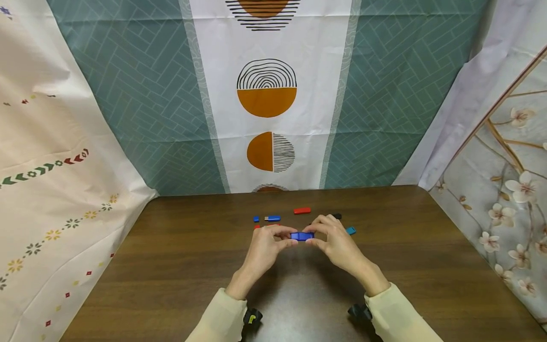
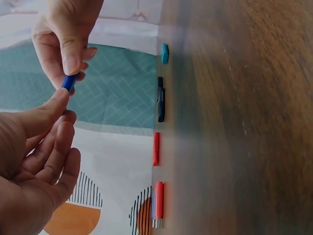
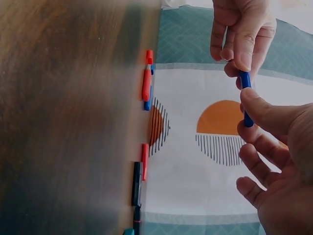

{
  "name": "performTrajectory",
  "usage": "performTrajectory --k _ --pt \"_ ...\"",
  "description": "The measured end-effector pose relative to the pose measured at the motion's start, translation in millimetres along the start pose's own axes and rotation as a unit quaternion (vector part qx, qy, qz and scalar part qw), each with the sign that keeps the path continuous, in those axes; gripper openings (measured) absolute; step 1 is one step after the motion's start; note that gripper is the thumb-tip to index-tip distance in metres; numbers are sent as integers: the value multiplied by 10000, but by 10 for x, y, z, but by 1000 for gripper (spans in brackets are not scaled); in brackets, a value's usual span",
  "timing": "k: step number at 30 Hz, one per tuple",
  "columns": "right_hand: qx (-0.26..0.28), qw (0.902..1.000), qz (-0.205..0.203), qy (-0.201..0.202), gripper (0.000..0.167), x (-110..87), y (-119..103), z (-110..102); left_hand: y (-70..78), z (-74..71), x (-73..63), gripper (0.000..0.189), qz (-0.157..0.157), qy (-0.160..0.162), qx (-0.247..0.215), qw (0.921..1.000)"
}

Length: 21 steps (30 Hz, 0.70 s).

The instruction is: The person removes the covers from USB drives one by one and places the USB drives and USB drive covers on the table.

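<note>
A blue USB flash drive (image 1: 302,236) is held level above the table between both hands. My left hand (image 1: 266,244) pinches its left end between thumb and forefinger. On the other end, the thumb and fingertips of my right hand (image 1: 339,244) pinch it the same way. In the right wrist view the drive (image 3: 245,81) shows as a slim blue stick, and a seam crosses its middle in the head view. Fingertips hide much of it in the left wrist view, where a short blue part (image 2: 69,82) shows.
Beyond the hands on the brown table (image 1: 179,266) lie a second blue flash drive (image 1: 272,218) with its metal plug bare, a small blue cap (image 1: 256,219), a red drive (image 1: 302,210), a black piece (image 1: 337,216) and a teal piece (image 1: 351,230). Another red drive (image 2: 159,200) is partly hidden behind my left hand.
</note>
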State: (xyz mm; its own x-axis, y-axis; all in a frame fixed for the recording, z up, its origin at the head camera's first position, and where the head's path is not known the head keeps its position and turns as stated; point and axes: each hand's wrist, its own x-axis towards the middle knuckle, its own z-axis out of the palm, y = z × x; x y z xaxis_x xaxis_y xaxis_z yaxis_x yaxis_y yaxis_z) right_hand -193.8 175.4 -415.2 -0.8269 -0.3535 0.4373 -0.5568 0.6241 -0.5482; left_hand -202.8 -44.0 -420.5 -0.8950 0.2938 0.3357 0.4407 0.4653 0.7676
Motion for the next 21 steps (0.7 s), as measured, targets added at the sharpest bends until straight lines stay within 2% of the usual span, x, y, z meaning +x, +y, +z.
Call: performTrajectory --k 10,17,21 --pt "-11 10000 28 -68 18 3 -4 -15 9 -23 12 16 -50 -120 -70 9999" --pt "-19 10000 -21 -44 19 7 11 -15 19 -16 13 17 -60 -36 27 10000" --pt "-77 10000 3 52 20 2 57 -44 -27 -56 18 18 -121 6 -40 9999"
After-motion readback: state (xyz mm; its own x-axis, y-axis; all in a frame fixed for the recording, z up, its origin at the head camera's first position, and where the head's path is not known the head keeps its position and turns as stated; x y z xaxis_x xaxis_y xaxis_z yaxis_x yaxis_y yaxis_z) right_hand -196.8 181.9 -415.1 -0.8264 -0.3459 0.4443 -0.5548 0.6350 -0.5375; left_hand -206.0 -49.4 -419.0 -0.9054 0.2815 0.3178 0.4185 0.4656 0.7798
